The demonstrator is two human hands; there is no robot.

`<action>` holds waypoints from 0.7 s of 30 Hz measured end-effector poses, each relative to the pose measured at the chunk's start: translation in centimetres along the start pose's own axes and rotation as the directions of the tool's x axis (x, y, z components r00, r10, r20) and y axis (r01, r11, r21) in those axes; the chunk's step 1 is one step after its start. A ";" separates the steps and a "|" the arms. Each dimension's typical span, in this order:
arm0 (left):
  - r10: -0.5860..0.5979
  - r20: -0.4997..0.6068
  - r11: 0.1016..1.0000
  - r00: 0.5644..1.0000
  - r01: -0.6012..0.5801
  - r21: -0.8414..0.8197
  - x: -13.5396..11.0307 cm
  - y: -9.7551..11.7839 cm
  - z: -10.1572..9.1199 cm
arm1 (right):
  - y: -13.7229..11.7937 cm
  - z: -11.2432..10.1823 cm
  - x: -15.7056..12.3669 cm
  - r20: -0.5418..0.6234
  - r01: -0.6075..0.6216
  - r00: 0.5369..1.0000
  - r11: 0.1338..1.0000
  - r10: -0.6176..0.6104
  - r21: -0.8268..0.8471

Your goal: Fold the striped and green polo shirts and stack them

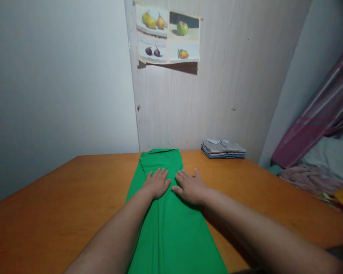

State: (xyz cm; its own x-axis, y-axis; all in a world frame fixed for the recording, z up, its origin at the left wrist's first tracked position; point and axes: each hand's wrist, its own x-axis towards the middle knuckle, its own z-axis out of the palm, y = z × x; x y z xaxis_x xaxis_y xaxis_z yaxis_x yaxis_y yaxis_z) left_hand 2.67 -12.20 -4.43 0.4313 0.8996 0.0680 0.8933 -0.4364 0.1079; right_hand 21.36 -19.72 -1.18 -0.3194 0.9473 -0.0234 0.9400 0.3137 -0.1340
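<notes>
Wall (60, 76): plain, pale, rather dim from here
Panel (183, 106): wood-grained, fruit pictures (168, 35) up on it
Table (74, 190): broad, orange-brown
Curtain (311, 114): glossy pinkish-purple, slanting at my right

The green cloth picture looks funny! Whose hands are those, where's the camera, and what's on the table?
There's no robot here, just a person's two bare hands. The camera is worn on that person's head and looks forward and down, so the arms reach in from the bottom, almost like your own. The left hand and right hand are open with palms down on the long green cloth, and neither is gripping anything. The cloth lies on an orange-brown table. Toward the far right is a stack of folded clothes, with a striped one on top. Fruit pictures hang on the wall behind.
</notes>
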 end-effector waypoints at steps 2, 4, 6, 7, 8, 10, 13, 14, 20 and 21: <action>0.002 0.002 1.000 1.000 -0.002 0.005 0.0 0.0 0.0 | -0.8 0.6 -1.6 0.040 0.068 0.997 0.996 -0.071 0.065; 0.003 0.005 1.000 1.000 -0.003 0.010 0.0 0.0 0.0 | -0.7 1.3 -3.2 0.076 0.066 0.994 0.993 -0.073 0.096; 0.005 0.009 1.000 1.000 -0.006 0.019 0.0 0.0 0.1 | 0.0 1.7 -4.6 0.087 0.047 0.995 0.995 -0.054 0.086; 0.008 0.011 1.000 1.000 -0.009 0.024 0.1 0.0 0.1 | 0.5 1.7 -5.2 0.089 0.042 0.995 0.996 -0.048 0.073; 0.012 0.014 0.999 1.000 -0.012 0.030 0.1 -0.1 0.0 | 0.9 1.5 -5.7 0.090 0.038 0.995 0.998 -0.043 0.057; 0.013 0.026 0.999 1.000 -0.014 0.039 0.2 0.0 -0.1 | 1.4 0.9 -6.3 0.091 0.027 0.995 0.999 -0.028 0.019; 0.014 0.032 0.999 0.999 -0.016 0.048 0.2 0.3 -0.8 | 1.0 -0.4 -7.2 0.076 0.021 0.997 1.000 -0.019 -0.016; 0.019 0.028 0.999 0.999 -0.021 0.048 0.0 0.5 -1.1 | 0.6 -0.9 -7.6 0.062 0.031 0.998 0.999 -0.030 -0.009; 0.134 0.032 0.991 0.990 -0.135 0.013 -5.0 2.4 -2.6 | -1.6 -0.8 -11.5 0.057 0.181 0.979 0.965 -0.195 0.188; 0.171 0.036 0.985 0.985 -0.171 -0.001 -6.3 2.6 -2.7 | -1.6 -0.4 -12.2 0.074 0.188 0.976 0.960 -0.207 0.207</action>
State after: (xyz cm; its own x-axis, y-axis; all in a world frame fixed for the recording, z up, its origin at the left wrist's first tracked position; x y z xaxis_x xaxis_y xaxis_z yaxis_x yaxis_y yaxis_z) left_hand 1.94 -19.08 -1.92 0.5817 0.8119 0.0492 0.8064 -0.5836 0.0954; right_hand 23.83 -31.71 -0.27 -0.5148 0.8546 -0.0681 0.8178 0.4658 -0.3380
